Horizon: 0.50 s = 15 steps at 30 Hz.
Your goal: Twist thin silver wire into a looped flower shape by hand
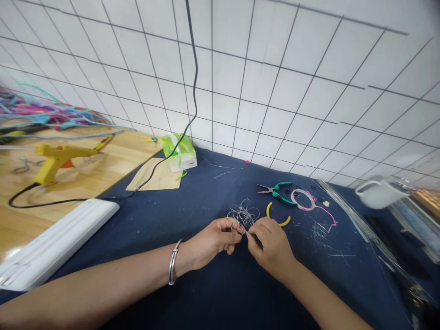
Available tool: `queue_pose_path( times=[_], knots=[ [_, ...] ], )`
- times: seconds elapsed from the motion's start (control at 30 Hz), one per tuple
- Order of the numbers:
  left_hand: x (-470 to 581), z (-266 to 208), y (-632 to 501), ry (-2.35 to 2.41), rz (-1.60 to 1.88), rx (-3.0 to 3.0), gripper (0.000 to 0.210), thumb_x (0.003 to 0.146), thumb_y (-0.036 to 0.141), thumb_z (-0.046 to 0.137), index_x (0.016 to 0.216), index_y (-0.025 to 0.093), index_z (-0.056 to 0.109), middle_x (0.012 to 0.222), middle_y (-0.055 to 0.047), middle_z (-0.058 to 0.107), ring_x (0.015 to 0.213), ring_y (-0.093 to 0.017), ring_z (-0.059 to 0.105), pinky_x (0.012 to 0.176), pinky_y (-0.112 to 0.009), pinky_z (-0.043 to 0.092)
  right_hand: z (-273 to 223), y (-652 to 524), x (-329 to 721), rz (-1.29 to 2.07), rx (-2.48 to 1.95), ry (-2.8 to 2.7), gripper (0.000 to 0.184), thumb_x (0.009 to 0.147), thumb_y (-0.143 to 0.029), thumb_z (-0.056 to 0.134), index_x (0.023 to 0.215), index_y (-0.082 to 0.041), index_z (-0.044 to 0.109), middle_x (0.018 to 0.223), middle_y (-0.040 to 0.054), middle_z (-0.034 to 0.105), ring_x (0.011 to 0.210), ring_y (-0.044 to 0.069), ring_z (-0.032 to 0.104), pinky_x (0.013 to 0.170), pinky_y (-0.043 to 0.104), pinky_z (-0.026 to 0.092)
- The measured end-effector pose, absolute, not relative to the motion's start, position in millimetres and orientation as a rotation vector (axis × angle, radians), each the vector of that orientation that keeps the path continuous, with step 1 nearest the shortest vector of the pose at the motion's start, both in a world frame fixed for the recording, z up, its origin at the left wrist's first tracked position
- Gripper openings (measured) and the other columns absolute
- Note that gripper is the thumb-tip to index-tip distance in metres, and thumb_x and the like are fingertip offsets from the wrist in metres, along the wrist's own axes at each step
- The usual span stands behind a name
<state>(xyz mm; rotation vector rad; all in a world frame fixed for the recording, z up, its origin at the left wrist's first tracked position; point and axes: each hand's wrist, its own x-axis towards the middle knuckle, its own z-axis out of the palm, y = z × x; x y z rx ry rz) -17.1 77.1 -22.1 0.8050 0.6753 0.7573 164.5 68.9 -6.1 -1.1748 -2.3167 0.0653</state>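
Note:
My left hand point(216, 240), with a silver bangle at the wrist, pinches a loose tangle of thin silvery wire point(244, 213) between thumb and fingers. Close beside it, my right hand point(270, 243) is closed in a pinch on a thin end at the tangle's lower edge. The fingertips of both hands nearly meet there. Just beyond my right hand, yellow-handled pliers point(284, 222) lie partly hidden behind it. Farther back are needle-nose pliers with teal handles point(283, 184) and a pale ring-shaped coil point(303, 200) with pink cord.
A yellow glue gun point(51, 160) lies on the wooden table at left, its black cable crossing toward the wall. Nearer stand a white power strip point(62, 243), and behind, a green tissue pack point(179, 151). Wire scraps point(319, 231) and a white mug point(380, 194) are at right.

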Motion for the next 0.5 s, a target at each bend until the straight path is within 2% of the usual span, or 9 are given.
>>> queue_pose_path(
  times=[0.5],
  knots=[
    [-18.0,-20.3,78.5,0.598,0.761,0.764,0.015,0.070,0.009,0.062,0.084,0.015,0.059,0.066,0.002,0.053,0.050,-0.006,0.049,0.052,-0.021,0.036,-5.9,67.7,162.3,0.146,-1.158,-2.271,0.013,0.080,-0.015,0.047,0.068,-0.016,0.052,0.070,0.0033,0.051,0.070,0.015,0.047,0.066,0.030,0.037]
  ],
)
